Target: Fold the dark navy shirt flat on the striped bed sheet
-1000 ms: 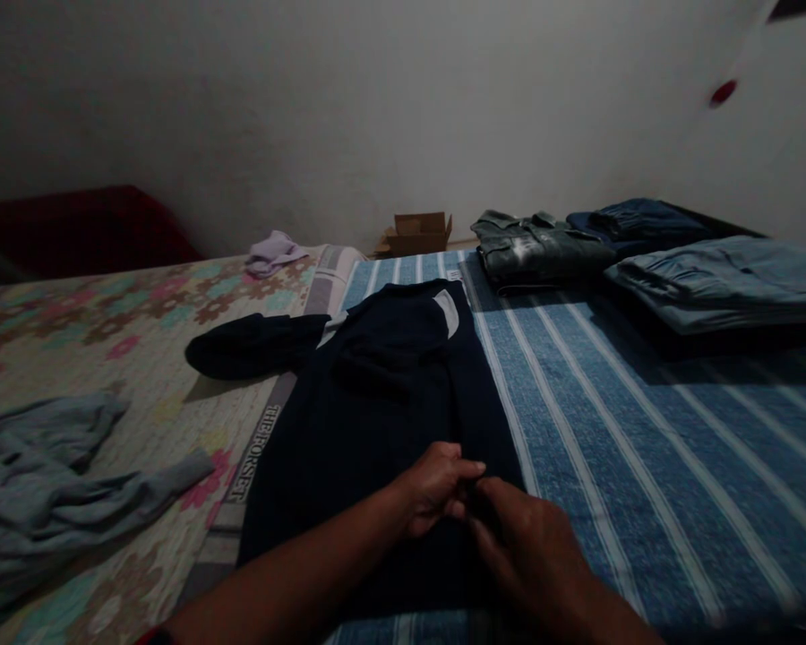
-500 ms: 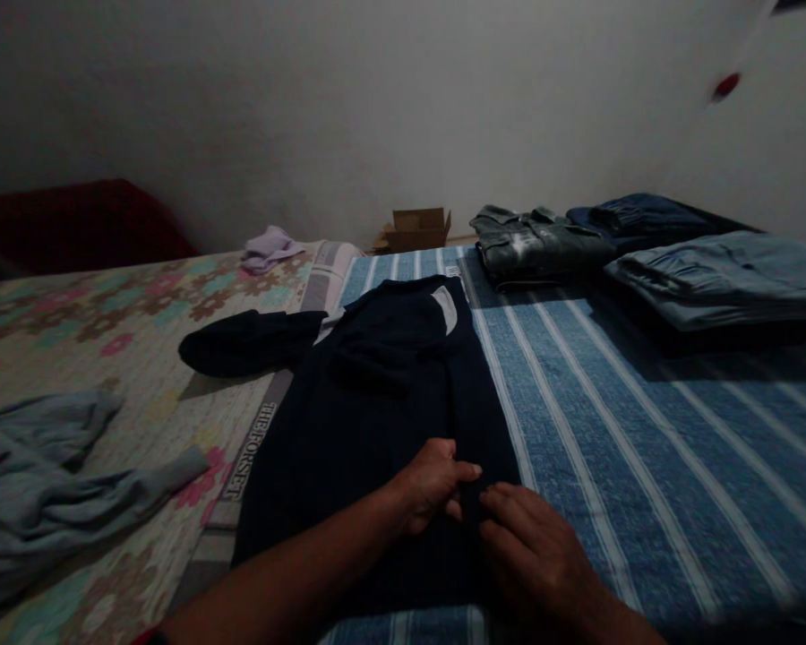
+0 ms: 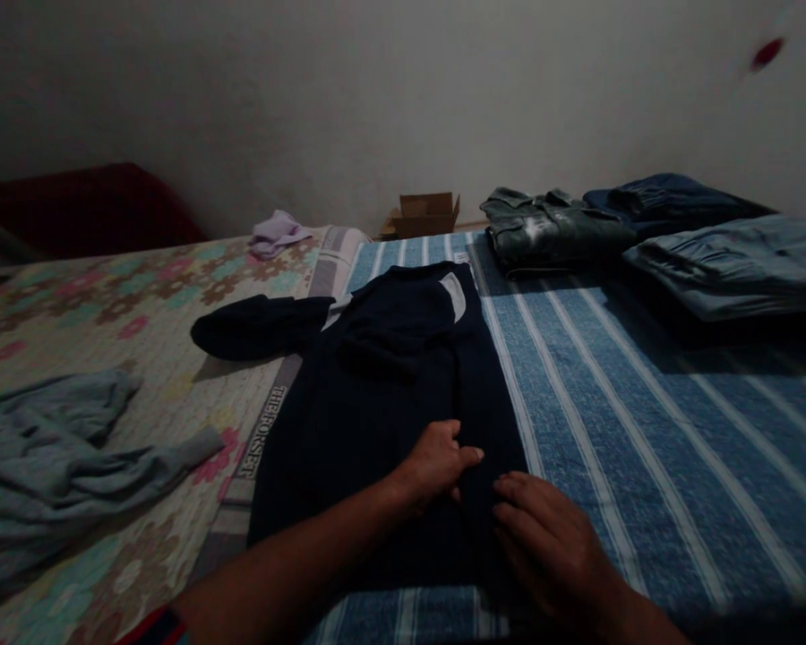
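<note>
A dark navy sweatshirt (image 3: 390,403) with pale shoulder patches lies spread in front of me, its right side folded inward. One sleeve (image 3: 261,327) stretches out to the left, and another folded part rests across the body. My left hand (image 3: 440,461) is on the lower right of the sweatshirt, fingers curled into the cloth and thumb pointing right. Just to its right, my right hand (image 3: 551,537) has its fingers pressed together at the garment's right edge. The fingertips of both hands are partly hidden in the dark fabric.
A grey garment (image 3: 60,475) lies crumpled on the flowered cover (image 3: 161,367) at left, with a lilac cloth (image 3: 278,235) farther back. Folded clothes stand at the back right: a dark green jacket (image 3: 551,231) and pale blue jeans (image 3: 745,264). Behind is a cardboard box (image 3: 426,217).
The view has tilted down slightly and shifted left, so everything sits a little higher and farther right. Both hands stay at the sweatshirt's right side.
</note>
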Action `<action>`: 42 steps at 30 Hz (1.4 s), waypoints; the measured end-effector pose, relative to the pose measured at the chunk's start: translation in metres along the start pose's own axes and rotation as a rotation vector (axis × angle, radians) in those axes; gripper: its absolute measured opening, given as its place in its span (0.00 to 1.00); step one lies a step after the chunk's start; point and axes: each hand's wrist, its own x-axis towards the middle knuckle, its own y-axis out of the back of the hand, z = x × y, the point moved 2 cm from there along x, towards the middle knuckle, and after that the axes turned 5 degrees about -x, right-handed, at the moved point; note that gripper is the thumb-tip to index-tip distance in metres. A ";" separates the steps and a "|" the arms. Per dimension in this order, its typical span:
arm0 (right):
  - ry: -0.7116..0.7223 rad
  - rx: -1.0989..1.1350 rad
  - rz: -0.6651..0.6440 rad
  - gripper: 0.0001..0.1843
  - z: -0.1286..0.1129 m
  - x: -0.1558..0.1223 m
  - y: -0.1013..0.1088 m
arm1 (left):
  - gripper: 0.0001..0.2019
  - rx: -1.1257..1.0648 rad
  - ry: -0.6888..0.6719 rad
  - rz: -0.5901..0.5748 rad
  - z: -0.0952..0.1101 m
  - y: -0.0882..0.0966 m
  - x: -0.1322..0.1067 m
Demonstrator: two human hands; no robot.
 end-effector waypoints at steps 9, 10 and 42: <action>0.064 -0.047 0.022 0.11 -0.002 0.007 -0.013 | 0.13 -0.097 -0.054 0.098 0.025 0.022 0.016; 0.074 -0.051 0.027 0.11 -0.001 0.006 -0.015 | 0.13 -0.160 -0.044 0.112 0.030 0.025 0.022; -0.117 0.036 -0.173 0.10 -0.005 0.014 -0.015 | 0.09 0.295 -0.460 0.363 0.078 0.039 0.132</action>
